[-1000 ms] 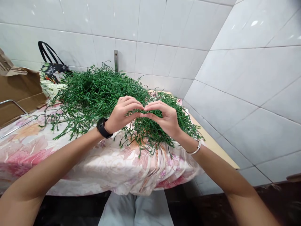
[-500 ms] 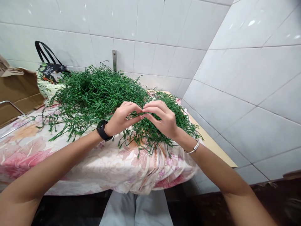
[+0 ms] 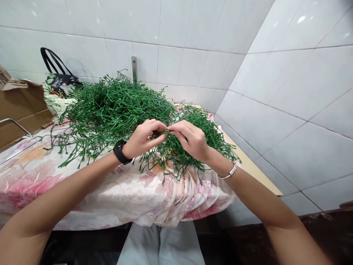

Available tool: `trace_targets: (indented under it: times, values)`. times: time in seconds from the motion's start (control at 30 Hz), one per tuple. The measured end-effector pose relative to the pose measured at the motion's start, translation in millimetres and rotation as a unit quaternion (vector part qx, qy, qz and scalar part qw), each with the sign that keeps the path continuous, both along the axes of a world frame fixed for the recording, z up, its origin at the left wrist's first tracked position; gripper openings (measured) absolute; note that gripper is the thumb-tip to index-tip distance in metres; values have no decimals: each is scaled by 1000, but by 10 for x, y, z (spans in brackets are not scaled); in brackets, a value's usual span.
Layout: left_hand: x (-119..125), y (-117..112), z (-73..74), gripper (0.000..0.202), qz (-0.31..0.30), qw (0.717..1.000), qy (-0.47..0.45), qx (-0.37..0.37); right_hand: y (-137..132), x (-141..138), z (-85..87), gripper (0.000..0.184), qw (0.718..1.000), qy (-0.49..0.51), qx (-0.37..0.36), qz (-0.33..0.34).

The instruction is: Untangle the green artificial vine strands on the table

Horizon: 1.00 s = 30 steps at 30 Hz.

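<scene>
My left hand (image 3: 146,138), with a black watch (image 3: 120,151) at the wrist, pinches a thin green plastic stem near the middle of the view. Fingertip to fingertip with it, my right hand (image 3: 191,140) is closed in a pinch at the same spot; what lies between its fingers is too small to make out. A silver bangle (image 3: 231,171) circles the right wrist. Beneath and behind both hands lie tangled green artificial stems, a large heap (image 3: 116,106) to the left and a smaller one (image 3: 212,134) to the right.
A floral cloth (image 3: 110,198) covers the table, whose bare board edge (image 3: 256,173) shows at right. On the left stand a cardboard box (image 3: 23,106), a bent metal rod (image 3: 19,125) and a black floral bag (image 3: 59,82). White flowers (image 3: 59,104) lie beside them. Tiled walls close off the back and right.
Both hands stay together in front of the heaps. My right hand's fingers have drawn closer together, and a bit of green now shows at the left fingertips. The view has shifted slightly.
</scene>
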<state>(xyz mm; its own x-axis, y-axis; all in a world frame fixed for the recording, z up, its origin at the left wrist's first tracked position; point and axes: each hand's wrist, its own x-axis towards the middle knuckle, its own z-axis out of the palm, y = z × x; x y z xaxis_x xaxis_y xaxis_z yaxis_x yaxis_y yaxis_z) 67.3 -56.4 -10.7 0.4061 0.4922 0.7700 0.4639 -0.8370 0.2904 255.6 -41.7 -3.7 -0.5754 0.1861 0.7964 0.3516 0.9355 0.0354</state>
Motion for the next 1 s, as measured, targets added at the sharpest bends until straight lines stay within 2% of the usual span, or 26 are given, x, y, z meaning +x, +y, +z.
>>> trace_targets:
  times: [0.2, 0.33, 0.5, 0.6, 0.77, 0.9, 1.0]
  values:
    - [8, -14, 23, 25, -20, 999, 1, -26, -13, -3, -12, 14, 1000, -2, -9, -15]
    - [20, -21, 32, 25, -26, 996, 1, -85, 4, -13, -22, 16, 999, -28, -17, -19]
    - [36, -20, 31, 28, -64, 990, -29, -121, 0, -39, -16, 12, 999, -43, -12, -7]
    - [26, -13, 26, 27, -66, 985, -8, -157, -31, -52, -16, 9, 998, -50, -30, -12]
    - [6, 1, 33, 21, -112, 966, 40, -232, -60, -60, -24, 7, 989, -92, -111, -13]
    - [0, 3, 63, 23, -141, 953, 5, -268, -87, -67, 32, 11, 970, -97, -224, 8]
    - [1, -4, 78, 26, -167, 941, -22, -292, -116, -68, 86, 13, 955, -90, -283, 32]
